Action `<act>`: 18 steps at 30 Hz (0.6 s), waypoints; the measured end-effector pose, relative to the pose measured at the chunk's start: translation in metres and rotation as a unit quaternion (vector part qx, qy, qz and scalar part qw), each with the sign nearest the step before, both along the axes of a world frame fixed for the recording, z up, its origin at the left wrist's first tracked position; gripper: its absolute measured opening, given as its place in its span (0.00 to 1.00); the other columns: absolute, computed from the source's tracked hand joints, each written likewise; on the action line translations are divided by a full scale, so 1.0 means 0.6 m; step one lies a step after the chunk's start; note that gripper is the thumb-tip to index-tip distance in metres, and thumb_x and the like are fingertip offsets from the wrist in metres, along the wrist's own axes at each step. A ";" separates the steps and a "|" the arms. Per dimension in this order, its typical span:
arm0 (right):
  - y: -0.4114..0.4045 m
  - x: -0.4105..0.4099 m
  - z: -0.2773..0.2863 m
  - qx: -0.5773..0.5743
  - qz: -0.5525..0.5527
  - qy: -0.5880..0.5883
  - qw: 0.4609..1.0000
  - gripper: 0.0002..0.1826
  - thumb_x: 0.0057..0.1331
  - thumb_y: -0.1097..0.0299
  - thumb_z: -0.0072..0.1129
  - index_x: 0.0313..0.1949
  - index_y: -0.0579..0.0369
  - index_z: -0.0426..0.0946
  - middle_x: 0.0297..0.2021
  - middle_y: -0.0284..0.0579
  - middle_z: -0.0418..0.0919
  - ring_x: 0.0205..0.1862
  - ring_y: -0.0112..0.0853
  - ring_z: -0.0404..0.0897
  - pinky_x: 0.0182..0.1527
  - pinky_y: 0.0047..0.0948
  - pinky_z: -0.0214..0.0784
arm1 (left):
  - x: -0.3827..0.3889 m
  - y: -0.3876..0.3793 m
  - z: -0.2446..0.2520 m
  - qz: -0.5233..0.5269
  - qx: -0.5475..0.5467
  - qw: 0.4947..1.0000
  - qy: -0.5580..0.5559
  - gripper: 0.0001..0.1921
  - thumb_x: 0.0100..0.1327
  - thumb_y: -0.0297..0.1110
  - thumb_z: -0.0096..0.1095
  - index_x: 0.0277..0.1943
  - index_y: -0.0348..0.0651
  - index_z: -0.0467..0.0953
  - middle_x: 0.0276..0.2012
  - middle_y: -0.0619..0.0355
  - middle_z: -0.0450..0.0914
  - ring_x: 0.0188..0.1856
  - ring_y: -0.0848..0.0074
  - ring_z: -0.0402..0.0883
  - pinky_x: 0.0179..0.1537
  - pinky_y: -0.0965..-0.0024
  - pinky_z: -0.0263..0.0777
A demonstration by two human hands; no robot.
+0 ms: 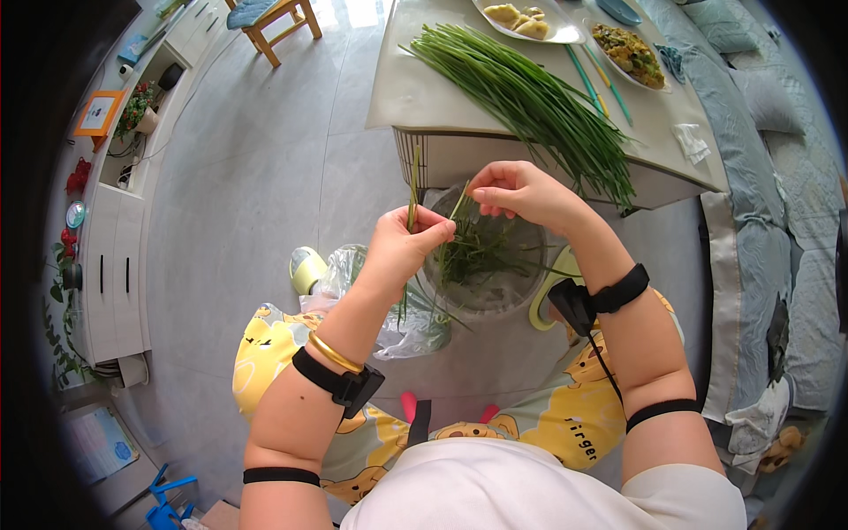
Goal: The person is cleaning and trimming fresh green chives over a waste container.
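Note:
My left hand (412, 240) pinches a few Chinese chive stalks (414, 179) between thumb and fingers, their leaves hanging below the palm. One short stalk (459, 201) slants up from these fingertips to my right hand (520, 192), whose thumb and forefinger close at its upper end. Below both hands, a clear round bin (507, 298) stands on the floor with chive scraps (477, 255) inside. Left of it lies a clear plastic bag (414, 338), partly hidden by my left forearm, with greens showing through. A large bunch of chives (523, 99) rests across the table, its ends over the near edge.
The table (397, 99) also bears a plate of dumpling-like food (520, 23), a dish of cooked food (626, 56), several coloured sticks (599, 83) and a crumpled tissue (692, 142). A covered sofa (755, 265) runs along the right, a white cabinet (116, 265) along the left. A wooden chair (275, 26) stands at the back.

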State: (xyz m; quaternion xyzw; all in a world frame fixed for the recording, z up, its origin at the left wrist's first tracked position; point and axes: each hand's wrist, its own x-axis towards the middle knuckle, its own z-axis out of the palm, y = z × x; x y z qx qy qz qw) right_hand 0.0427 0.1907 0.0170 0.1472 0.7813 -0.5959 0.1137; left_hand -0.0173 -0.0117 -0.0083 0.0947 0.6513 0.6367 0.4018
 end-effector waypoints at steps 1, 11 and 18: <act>-0.006 0.000 0.004 -0.023 0.008 -0.006 1.000 0.11 0.61 0.63 0.58 0.34 0.59 0.76 0.26 0.34 0.76 0.29 0.20 0.73 0.30 0.19 0.62 | 0.001 0.001 0.001 -0.003 -0.006 1.000 0.006 0.08 0.56 0.31 0.67 0.34 0.38 0.76 0.29 0.60 0.80 0.33 0.82 0.76 0.40 0.78 0.68; -0.014 -0.006 -0.004 -0.077 0.055 0.001 0.996 0.07 0.64 0.69 0.54 0.35 0.61 0.75 0.29 0.36 0.78 0.32 0.22 0.75 0.36 0.20 0.68 | 0.004 0.006 -0.005 -0.014 0.055 0.998 -0.021 0.09 0.57 0.33 0.66 0.37 0.37 0.78 0.30 0.61 0.80 0.35 0.84 0.75 0.42 0.79 0.66; -0.010 -0.007 -0.013 0.013 0.055 0.023 0.998 0.08 0.66 0.69 0.50 0.35 0.62 0.74 0.28 0.37 0.78 0.30 0.22 0.75 0.34 0.20 0.68 | 0.001 0.006 -0.001 -0.009 -0.004 1.000 -0.013 0.08 0.57 0.34 0.66 0.35 0.39 0.78 0.29 0.63 0.80 0.29 0.88 0.70 0.33 0.82 0.59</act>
